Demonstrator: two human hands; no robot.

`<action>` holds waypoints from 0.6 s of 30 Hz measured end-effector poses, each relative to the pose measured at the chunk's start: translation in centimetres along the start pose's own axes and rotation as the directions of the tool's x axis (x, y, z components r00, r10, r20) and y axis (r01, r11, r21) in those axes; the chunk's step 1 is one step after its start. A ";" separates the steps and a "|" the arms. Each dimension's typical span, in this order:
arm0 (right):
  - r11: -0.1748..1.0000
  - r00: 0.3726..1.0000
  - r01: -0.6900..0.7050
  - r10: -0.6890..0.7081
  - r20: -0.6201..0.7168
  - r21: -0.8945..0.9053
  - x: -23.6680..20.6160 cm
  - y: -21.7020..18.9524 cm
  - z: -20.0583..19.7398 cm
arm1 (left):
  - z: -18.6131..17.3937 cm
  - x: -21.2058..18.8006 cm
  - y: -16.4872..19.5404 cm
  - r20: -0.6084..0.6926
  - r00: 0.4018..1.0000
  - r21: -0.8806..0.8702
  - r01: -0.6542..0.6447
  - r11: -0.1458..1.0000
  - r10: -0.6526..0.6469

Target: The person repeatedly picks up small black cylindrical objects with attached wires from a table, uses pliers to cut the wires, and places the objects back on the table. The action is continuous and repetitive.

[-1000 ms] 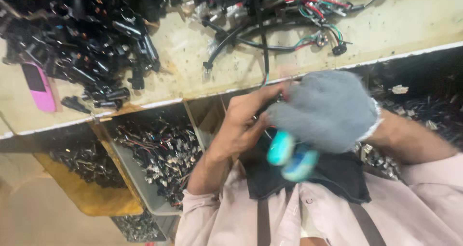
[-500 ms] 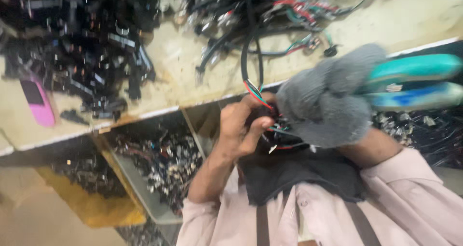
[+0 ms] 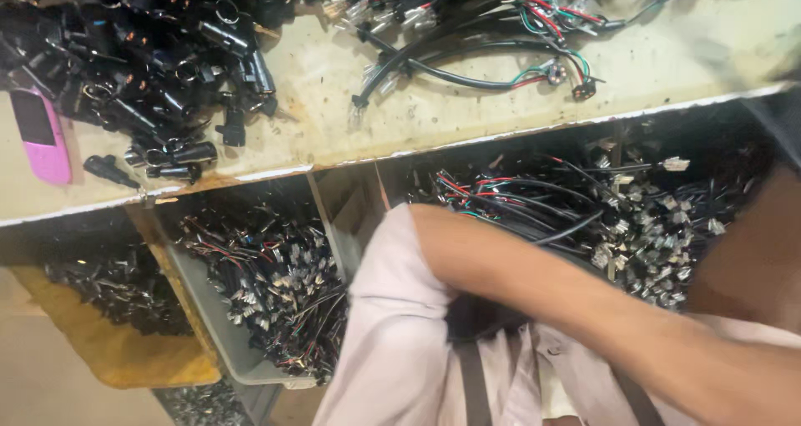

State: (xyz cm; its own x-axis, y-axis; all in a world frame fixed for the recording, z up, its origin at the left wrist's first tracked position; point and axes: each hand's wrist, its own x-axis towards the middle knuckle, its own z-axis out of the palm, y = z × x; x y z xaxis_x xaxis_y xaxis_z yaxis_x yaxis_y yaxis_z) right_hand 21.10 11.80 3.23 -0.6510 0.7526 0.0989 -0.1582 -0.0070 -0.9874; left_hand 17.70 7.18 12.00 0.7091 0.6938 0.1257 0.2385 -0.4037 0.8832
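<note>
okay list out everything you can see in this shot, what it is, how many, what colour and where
workbench: one, worn beige top, across the upper half
black connector parts: a large pile, black, upper left of the bench
pink phone-like device: one, pink with a dark screen, left edge of the bench
wire harnesses: several, black with red, green and white leads, upper middle and right of the bench
grey bin: one, full of short wired terminals, below the bench, left of centre
yellow tray: one, holding small dark parts, lower left
wired terminals: a big heap, black wires with silver ends, below the bench at right
forearm: one, bare, crossing the lower right; hands not in view
sleeve: pale pink, bottom centre
</note>
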 end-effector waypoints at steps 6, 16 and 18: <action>0.978 0.992 -0.061 0.082 0.100 -0.201 2.3 -4.4 1.8 | 4.6 -12.6 -6.6 -0.348 0.838 0.035 0.459 0.888 -0.420; 0.260 0.771 0.481 0.329 0.545 -0.837 9.1 0.5 0.0 | 6.7 -19.5 -3.2 -0.027 0.759 0.291 0.629 0.721 -0.651; 0.208 0.779 0.491 0.330 0.534 -0.846 9.9 0.2 0.4 | 2.4 -21.1 -5.0 0.028 0.612 0.159 0.778 0.608 -0.790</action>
State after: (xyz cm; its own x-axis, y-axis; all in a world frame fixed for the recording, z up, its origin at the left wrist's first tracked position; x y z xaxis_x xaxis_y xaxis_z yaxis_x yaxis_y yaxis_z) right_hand 14.32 19.03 4.05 -0.9553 0.2323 -0.1826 0.2750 0.9252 -0.2614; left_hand 3.08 -6.89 3.88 0.2644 0.7268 -0.6340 0.8019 0.1996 0.5632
